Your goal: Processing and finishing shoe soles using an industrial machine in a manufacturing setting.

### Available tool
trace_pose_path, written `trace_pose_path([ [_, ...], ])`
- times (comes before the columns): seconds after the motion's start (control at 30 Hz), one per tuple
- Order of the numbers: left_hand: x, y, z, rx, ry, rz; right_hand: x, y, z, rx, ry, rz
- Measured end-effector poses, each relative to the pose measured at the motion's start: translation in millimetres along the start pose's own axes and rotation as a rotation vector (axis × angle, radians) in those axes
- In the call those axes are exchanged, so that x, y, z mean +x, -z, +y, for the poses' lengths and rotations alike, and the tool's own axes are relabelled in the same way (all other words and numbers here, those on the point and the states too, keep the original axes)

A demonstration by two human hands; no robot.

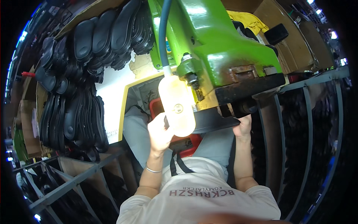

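Right hand [243, 127] grip pinching black piece [216, 121], left hand [159, 133] grip partly behind lit lamp [177, 99], closure unclear

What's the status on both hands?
Right hand at end of black piece, below green machine head. Left hand partly hidden. Lit lamp blocks view.

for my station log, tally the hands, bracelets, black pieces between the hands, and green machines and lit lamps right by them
Hands (left hand, right hand): 2
Bracelet: 1
Black piece between the hands: 1
Green machine: 1
Lit lamp: 1
Total: 6
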State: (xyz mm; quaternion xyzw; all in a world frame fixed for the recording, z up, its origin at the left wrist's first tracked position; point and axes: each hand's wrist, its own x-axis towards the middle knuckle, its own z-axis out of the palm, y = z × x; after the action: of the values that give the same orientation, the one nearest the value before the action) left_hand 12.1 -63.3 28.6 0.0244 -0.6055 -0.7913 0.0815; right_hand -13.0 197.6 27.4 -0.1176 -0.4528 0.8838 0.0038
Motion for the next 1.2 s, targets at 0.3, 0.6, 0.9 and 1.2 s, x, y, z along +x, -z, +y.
trace_pose_path([
  [0.3, -37, 69, -7, -0.140, 0.261, 0.067, -1, -43, 32, -0.134, -0.052, -0.148],
  [0.6, -4, 10, -14, 0.252, 0.084, -0.320, -1, -76, 32, -0.290, 0.144, -0.284],
  [0.9, -13, -21, -25, 0.263, 0.010, -0.113, -20, -48, 46, -0.389, 0.128, -0.122],
  [1.2, 10, -49, -16, 0.697, -0.165, -0.101, -42, -34, 58, -0.382, 0.101, -0.113],
])
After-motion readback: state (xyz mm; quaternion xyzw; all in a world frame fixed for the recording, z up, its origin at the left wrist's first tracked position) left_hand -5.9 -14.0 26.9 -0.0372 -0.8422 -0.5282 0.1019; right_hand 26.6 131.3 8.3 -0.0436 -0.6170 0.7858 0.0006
